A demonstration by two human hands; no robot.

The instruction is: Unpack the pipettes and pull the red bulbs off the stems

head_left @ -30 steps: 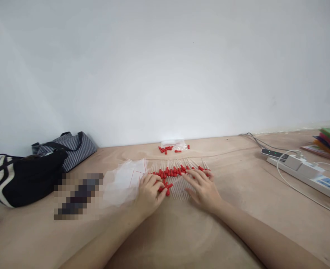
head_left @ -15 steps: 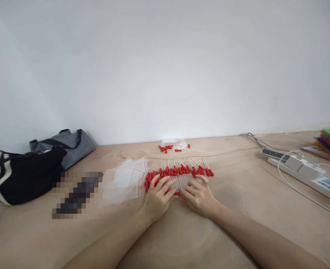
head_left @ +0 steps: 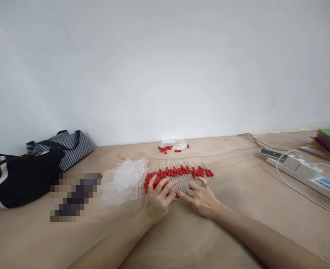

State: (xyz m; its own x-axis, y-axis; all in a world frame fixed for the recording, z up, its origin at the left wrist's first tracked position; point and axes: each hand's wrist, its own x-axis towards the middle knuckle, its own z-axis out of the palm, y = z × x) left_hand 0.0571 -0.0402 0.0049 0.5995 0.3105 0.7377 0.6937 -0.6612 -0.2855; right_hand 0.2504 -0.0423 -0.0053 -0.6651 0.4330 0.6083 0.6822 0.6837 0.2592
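Head view: two bare hands work low over a pale wooden worktop (head_left: 187, 246). The left hand (head_left: 157, 201) spreads its bent fingers, the grip fairly wide, over red, pear-shaped bulbs (head_left: 147, 187) at the near left of the group; whether it pinches one I cannot tell. Just beside it, the right hand (head_left: 199, 197) has its index finger stretched toward a red bulb (head_left: 177, 195) by the left thumb — the other fingers curl, and whether its grip holds anything is hidden.

Between and just beyond both grips lie slim, clear tubes (head_left: 185, 182), side by side. Past these, a row of slim, clear droppers with red bulbs (head_left: 175, 171) points its tips toward the white wall (head_left: 165, 74). Farther beyond sit loose red bulbs (head_left: 167, 147) beside a small clear plastic bag (head_left: 173, 142).

Left of the left grip, flat translucent bags with red lines (head_left: 120, 183) overlap; farther left are a black cloth bag with white stripes (head_left: 30, 179) and a finely striped bag (head_left: 79, 147). Well right of the right grip stands a white power strip (head_left: 307, 178) — plugs fitted.
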